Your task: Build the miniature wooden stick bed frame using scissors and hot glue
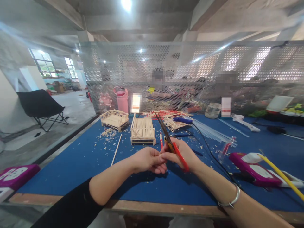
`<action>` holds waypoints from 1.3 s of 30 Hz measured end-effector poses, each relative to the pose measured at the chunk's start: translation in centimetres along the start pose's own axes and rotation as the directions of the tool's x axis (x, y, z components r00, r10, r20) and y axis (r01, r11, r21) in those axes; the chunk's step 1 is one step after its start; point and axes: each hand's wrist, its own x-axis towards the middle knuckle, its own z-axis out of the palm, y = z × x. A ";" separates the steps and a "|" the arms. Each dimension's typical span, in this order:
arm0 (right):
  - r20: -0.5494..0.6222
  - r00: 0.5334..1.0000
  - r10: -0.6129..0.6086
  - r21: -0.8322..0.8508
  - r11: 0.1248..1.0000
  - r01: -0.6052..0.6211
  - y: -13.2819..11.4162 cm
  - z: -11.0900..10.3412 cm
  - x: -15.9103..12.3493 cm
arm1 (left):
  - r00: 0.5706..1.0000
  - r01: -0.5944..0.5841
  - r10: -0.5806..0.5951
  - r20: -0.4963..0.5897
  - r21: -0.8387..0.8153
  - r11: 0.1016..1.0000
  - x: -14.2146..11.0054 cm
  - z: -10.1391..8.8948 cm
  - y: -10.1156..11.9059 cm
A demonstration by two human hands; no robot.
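My right hand (188, 153) is closed round a pair of scissors (178, 154) with red handles. The dark blades point up and away from me. Close against its fingertips, my left hand (149, 160) is pinched shut, and whatever lies between the fingers is too small to make out. Just beyond the hands stands a little bed-shaped model of thin wooden sticks (142, 128). A similar stick model with railings (114, 121) is to its left, and a third stick frame (174, 124) sits behind the scissors. One loose stick (116, 149) lies left of my hands.
Wood chips (108, 134) litter the blue table (78, 171). At right are a blue-handled corded tool (182, 120), clear glue sticks (211, 131) and a purple power strip (256, 169). A pink bottle (122, 100) stands before a perforated screen (133, 63), with people behind it.
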 end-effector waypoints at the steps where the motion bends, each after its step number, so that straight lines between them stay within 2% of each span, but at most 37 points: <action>1: 0.009 1.000 -0.001 -0.008 1.000 0.002 0.0 -0.1 0.0 | 1.000 -0.001 0.001 -0.006 0.020 1.000 0.1 0.1 -0.1; 6: -0.038 0.999 0.010 0.005 1.000 -0.010 -0.2 -0.2 0.2 | 1.000 0.013 -0.014 -0.021 -0.065 0.998 0.1 0.2 0.0; 12: -0.081 0.996 0.047 0.092 0.995 -0.039 -0.3 -0.5 0.2 | 0.986 0.043 -0.031 0.163 -0.066 0.997 -0.5 -0.6 1.0; 18: -0.090 0.996 0.023 0.049 0.999 -0.019 -0.1 -0.9 0.3 | 0.993 -0.072 0.066 0.096 0.055 0.996 0.0 -0.8 0.4; 22: -0.076 0.997 0.008 0.046 0.999 -0.004 -0.1 -0.7 0.3 | 0.993 -0.106 0.102 0.060 0.068 0.992 0.3 -0.6 0.1; 29: -0.104 0.995 -0.008 0.083 0.996 0.016 -0.1 -0.2 0.2 | 0.997 -0.055 0.051 0.064 0.064 0.996 0.1 -0.7 0.4; 34: -0.068 0.997 -0.032 0.038 0.999 0.034 0.0 0.0 0.0 | 0.982 0.011 -0.025 0.189 0.075 0.997 -0.4 -1.2 0.7; 39: -0.036 0.998 -0.060 0.010 0.998 0.060 0.4 0.1 0.0 | 0.994 -0.011 0.005 0.110 0.053 0.999 -0.3 -1.0 0.4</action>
